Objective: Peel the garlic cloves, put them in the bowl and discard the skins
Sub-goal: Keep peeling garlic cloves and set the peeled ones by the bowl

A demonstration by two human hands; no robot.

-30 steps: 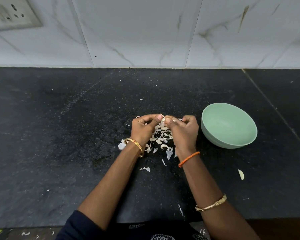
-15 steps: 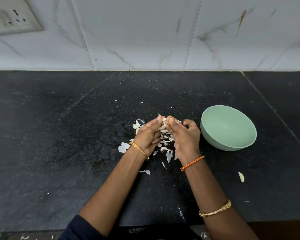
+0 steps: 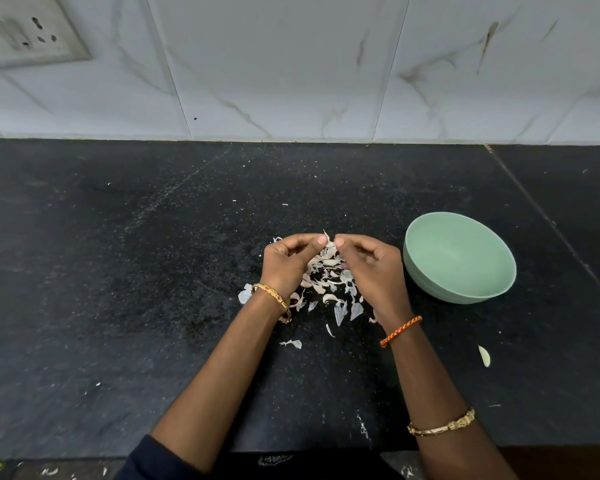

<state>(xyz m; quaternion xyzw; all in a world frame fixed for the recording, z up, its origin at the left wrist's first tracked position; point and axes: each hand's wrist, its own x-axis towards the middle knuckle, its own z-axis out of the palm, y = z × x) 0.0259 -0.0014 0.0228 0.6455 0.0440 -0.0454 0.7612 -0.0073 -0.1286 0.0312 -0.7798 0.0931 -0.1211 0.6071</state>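
Head view: both hands hovered over the middle of the black counter (image 3: 118, 271), the left hand (image 3: 286, 263) and right hand (image 3: 369, 268) curled with thumbs nearly meeting, pinching between them a small pale piece (image 3: 327, 241), clove or skin I could not tell. Beneath them lay the heap of garlic skins (image 3: 329, 285), with stray flakes toward the counter's near edge and one loose clove (image 3: 484, 356) apart to the right. The green bowl (image 3: 459, 268) sat just beside the right hand, nothing visible inside; wide bare counter stretched left and back to the tiled wall (image 3: 291, 64).
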